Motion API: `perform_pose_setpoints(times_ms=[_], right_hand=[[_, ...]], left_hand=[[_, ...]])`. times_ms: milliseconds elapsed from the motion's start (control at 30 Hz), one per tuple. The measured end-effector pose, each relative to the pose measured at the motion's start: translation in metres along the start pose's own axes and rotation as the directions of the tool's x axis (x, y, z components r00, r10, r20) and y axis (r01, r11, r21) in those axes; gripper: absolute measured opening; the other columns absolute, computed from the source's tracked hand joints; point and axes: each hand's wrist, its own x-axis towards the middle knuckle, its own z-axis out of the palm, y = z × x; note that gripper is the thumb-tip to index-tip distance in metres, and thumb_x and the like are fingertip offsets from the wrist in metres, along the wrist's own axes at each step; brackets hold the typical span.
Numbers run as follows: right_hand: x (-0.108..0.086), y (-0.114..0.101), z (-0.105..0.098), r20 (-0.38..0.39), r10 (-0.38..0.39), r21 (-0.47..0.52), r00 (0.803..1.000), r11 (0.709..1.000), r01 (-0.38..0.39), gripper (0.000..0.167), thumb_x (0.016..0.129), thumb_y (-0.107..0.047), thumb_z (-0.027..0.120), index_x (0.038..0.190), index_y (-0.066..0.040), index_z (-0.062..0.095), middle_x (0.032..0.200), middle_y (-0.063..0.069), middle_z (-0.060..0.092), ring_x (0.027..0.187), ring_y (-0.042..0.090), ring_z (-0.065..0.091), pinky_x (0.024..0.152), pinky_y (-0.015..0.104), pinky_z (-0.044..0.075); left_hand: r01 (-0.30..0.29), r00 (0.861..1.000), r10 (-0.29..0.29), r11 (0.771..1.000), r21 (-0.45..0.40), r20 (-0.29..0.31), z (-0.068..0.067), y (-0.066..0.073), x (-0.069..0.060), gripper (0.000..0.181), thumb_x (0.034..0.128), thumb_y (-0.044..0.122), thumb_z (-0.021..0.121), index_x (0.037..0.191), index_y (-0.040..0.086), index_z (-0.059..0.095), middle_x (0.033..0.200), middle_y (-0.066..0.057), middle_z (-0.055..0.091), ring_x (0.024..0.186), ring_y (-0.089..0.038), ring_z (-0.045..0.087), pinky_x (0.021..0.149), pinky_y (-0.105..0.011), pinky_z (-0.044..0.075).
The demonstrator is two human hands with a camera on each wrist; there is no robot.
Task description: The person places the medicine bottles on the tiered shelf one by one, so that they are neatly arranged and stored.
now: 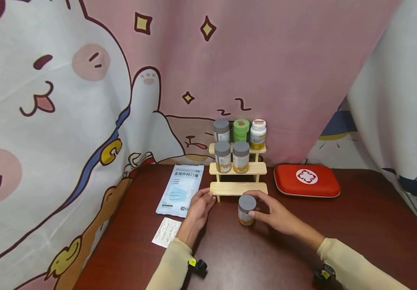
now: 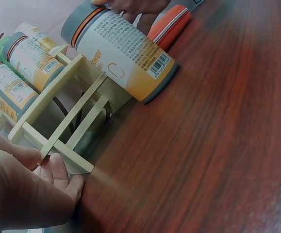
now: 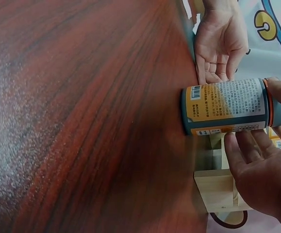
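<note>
My right hand (image 1: 275,213) holds a grey-lidded jar (image 1: 246,210) with a white and orange label, thumb and fingers around its upper part. The jar is upright in front of the lowest step of a small wooden three-step display shelf (image 1: 239,188); whether its base touches the table I cannot tell. At the shelf's left end, my left hand (image 1: 200,206) grips the lowest step by its corner, seen close up in the left wrist view. Two similar grey-lidded jars (image 1: 241,158) stand on the middle step. Up top are another grey-lidded jar (image 1: 221,131), a green jar (image 1: 241,130) and a white bottle (image 1: 258,135).
Left of the shelf lies a white and blue mask packet (image 1: 181,189), with a small white printed packet (image 1: 167,232) in front of it. A red case (image 1: 307,180) with a white cross emblem lies to the right. A patterned curtain (image 1: 266,60) hangs behind the dark wooden table (image 1: 244,262).
</note>
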Motion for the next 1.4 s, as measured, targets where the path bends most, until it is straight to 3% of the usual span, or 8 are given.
perform_pose_setpoints(times_ms=[367, 600, 900, 1067, 1300, 1400], right_hand=[[0.000, -0.002, 0.000, 0.039, -0.001, 0.012, 0.999, 1.000, 0.000, 0.054, 0.099, -0.019, 0.075, 0.148, -0.011, 0.054, 0.137, 0.006, 0.066, 0.122, 0.011, 0.066, 0.107, 0.029, 0.055], [-0.001, -0.007, -0.001, 0.047, 0.011, -0.034, 0.999, 0.999, -0.009, 0.058, 0.099, -0.024, 0.076, 0.151, -0.012, 0.053, 0.139, 0.000, 0.066, 0.123, 0.011, 0.066, 0.110, 0.049, 0.055], [0.000, -0.014, -0.008, 0.008, -0.018, -0.095, 1.000, 0.995, 0.018, 0.056, 0.098, -0.025, 0.077, 0.150, -0.017, 0.055, 0.136, -0.001, 0.068, 0.123, 0.014, 0.064, 0.109, 0.040, 0.054], [0.003, -0.021, -0.018, -0.019, 0.001, -0.111, 1.000, 0.994, -0.003, 0.058, 0.099, -0.026, 0.076, 0.151, -0.016, 0.054, 0.139, 0.000, 0.066, 0.127, 0.016, 0.060, 0.112, 0.034, 0.051], [0.006, -0.032, -0.036, -0.061, 0.039, -0.138, 0.997, 0.989, -0.047, 0.059, 0.099, -0.029, 0.076, 0.152, -0.023, 0.052, 0.141, -0.002, 0.064, 0.128, 0.020, 0.059, 0.111, 0.050, 0.053], [0.007, -0.036, -0.044, -0.102, 0.040, -0.182, 0.994, 0.982, -0.058, 0.060, 0.099, -0.030, 0.077, 0.153, -0.026, 0.052, 0.142, -0.001, 0.064, 0.128, 0.017, 0.058, 0.112, 0.044, 0.052]], left_hand=[[-0.002, 1.000, 0.002, 1.000, 0.000, -0.007, 0.000, -0.002, 0.000, 0.034, 0.1057, 0.003, 0.054, 0.138, -0.008, 0.051, 0.105, 0.000, 0.059, 0.094, -0.010, 0.064, 0.119, -0.045, 0.049], [-0.009, 1.000, 0.009, 1.000, -0.003, -0.007, 0.000, -0.003, 0.002, 0.034, 0.1060, 0.003, 0.054, 0.138, -0.008, 0.051, 0.103, 0.001, 0.059, 0.092, -0.010, 0.064, 0.117, -0.044, 0.050], [-0.010, 1.000, 0.010, 1.000, 0.000, -0.012, 0.000, -0.002, 0.002, 0.033, 0.1060, 0.003, 0.053, 0.137, -0.008, 0.051, 0.104, 0.001, 0.060, 0.092, -0.009, 0.064, 0.116, -0.041, 0.051], [-0.010, 1.000, 0.010, 1.000, 0.001, -0.018, 0.000, -0.002, 0.002, 0.032, 0.1062, 0.003, 0.053, 0.136, -0.007, 0.052, 0.103, 0.001, 0.059, 0.091, -0.009, 0.064, 0.114, -0.039, 0.052], [-0.005, 1.000, 0.005, 1.000, 0.006, -0.013, 0.000, -0.003, 0.001, 0.033, 0.1063, 0.002, 0.051, 0.138, -0.008, 0.050, 0.105, 0.000, 0.058, 0.093, -0.010, 0.064, 0.119, -0.045, 0.048], [-0.002, 1.000, 0.002, 1.000, 0.011, -0.011, 0.000, -0.003, 0.001, 0.033, 0.1062, 0.002, 0.051, 0.138, -0.009, 0.050, 0.105, 0.000, 0.058, 0.094, -0.011, 0.063, 0.120, -0.046, 0.048]])
